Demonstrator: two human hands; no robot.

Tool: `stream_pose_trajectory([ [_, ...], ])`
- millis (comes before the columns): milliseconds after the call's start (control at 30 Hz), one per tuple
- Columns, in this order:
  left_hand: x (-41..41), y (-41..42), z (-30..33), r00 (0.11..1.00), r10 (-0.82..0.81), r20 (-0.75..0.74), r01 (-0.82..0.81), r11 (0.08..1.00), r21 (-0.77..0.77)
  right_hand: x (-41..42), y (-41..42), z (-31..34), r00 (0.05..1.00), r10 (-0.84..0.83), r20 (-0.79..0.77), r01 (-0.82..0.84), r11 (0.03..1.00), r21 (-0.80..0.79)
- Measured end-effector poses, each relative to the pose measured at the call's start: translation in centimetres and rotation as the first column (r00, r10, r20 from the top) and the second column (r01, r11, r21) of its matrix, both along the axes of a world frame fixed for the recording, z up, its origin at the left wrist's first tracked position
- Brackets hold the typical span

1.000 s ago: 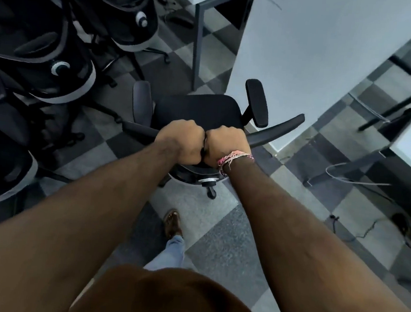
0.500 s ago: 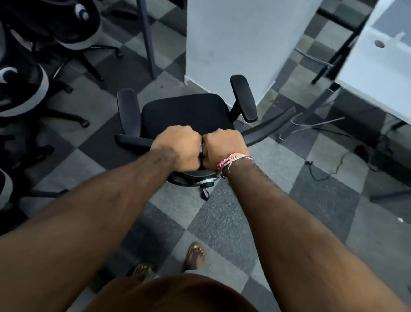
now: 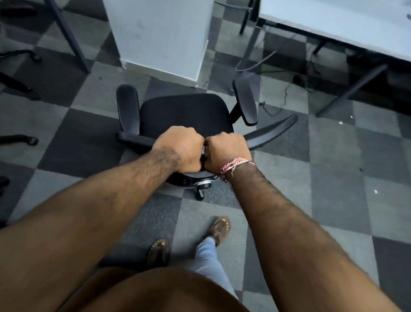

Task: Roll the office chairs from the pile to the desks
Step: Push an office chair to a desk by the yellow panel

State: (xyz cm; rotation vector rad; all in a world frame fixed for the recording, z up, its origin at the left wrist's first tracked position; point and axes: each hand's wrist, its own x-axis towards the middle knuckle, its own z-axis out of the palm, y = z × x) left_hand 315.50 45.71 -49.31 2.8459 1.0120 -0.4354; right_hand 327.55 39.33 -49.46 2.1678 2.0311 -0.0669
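A black office chair (image 3: pixel 185 114) with two armrests stands on the checkered carpet in front of me, seat facing away. My left hand (image 3: pixel 179 148) and my right hand (image 3: pixel 225 154) sit side by side, both closed around the top edge of its backrest. A white desk (image 3: pixel 347 24) is at the upper right. Legs and wheels of the piled chairs (image 3: pixel 7 83) show at the left edge.
A white pillar (image 3: pixel 158 27) rises just beyond the chair. A second desk's dark leg (image 3: pixel 59 23) slants at the upper left. Cables (image 3: pixel 279 97) lie on the floor under the right desk. My feet (image 3: pixel 219 229) are behind the chair.
The chair has rolled forward and to the right with both hands on it. The pile has slid off to the left edge, and the right desk is closer.
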Motion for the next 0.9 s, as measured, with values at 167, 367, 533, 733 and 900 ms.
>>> stream_pose_trajectory([
  [167,-0.6,-5.2,0.0,0.994,-0.109,-0.018,0.109,0.994,0.002,-1.4,-6.7,-0.1,0.995,-0.103,0.007,0.103,0.995,0.007],
  [367,-0.9,-11.2,0.2,0.986,-0.162,-0.047,0.162,0.987,0.007,-1.9,-13.6,-0.5,0.994,-0.112,-0.015,0.112,0.992,0.052],
  [533,-0.6,-16.1,0.0,0.981,-0.189,-0.047,0.188,0.982,-0.007,-1.6,-18.8,-1.2,0.992,-0.119,-0.046,0.122,0.990,0.068],
  [733,-0.2,-19.1,-0.4,0.966,-0.258,0.013,0.258,0.966,-0.013,-1.8,-22.4,-0.8,0.977,-0.210,-0.028,0.211,0.976,0.058],
  [900,-1.8,-18.8,-0.7,0.930,-0.365,0.041,0.365,0.931,0.010,-4.3,-23.0,-0.9,0.952,-0.306,-0.013,0.307,0.951,0.042],
])
